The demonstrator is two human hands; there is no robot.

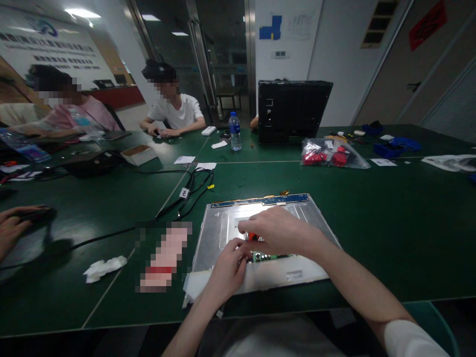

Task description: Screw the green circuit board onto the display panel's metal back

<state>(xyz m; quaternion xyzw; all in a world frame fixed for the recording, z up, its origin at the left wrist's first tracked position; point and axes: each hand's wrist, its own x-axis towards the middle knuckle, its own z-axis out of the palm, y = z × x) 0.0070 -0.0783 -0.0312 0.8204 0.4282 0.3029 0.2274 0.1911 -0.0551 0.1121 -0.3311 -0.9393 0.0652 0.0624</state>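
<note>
A flat metal panel (211, 223) lies on the green table, with a blue circuit strip (260, 200) along its far edge. A green circuit board (273, 257) shows near its front, partly covered by my hands. My right hand (277, 230) arches over the panel, its fingers curled round a small red-orange object (253, 237). Close beside it, my left hand (232, 260) rests at the board's left end with fingers bent together; whatever they hold is too small to make out.
Black cables (189, 191) run across the table (390, 223) at the left. A water bottle (234, 131), a black monitor (293, 111) and a bag of red parts (329, 153) stand or lie beyond the panel. Other people sit at the far left; another person's hand (13, 225) is at the left edge.
</note>
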